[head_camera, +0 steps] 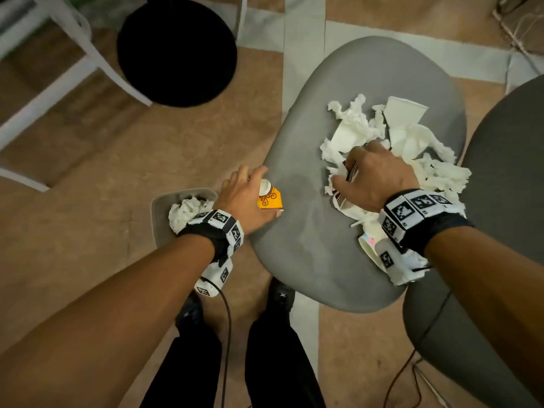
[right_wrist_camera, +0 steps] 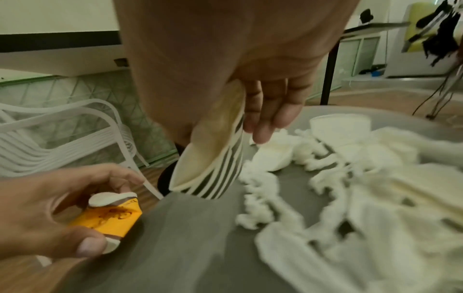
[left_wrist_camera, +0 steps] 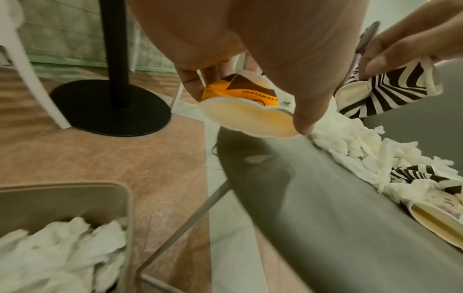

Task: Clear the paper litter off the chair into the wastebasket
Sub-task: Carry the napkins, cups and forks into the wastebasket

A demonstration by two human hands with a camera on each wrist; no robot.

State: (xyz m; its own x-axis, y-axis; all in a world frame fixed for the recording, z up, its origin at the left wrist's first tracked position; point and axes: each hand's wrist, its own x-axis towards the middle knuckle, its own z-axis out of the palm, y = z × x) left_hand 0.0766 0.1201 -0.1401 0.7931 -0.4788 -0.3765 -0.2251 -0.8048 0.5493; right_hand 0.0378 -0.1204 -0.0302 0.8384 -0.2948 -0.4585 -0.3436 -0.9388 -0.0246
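A crushed orange cup [head_camera: 269, 198] was pinched in the left hand [head_camera: 241, 195] at the chair [head_camera: 309, 245] edge; the wastebasket [head_camera: 157, 210] lay just behind that wrist. A flattened striped cup [right_wrist_camera: 213, 168], seemingly lifted, was gripped by the right hand [head_camera: 374, 175] amid tissue litter [head_camera: 435, 169].

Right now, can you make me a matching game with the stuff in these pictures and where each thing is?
Things:
1. crushed orange paper cup
2. flattened black-and-white striped paper cup
3. beige plastic wastebasket
4. pile of white crumpled tissue

Places:
A. on the floor beside the grey chair
B. in the left hand
C. on the chair seat
D. in the right hand

Pairs: 1-B, 2-D, 3-A, 4-C
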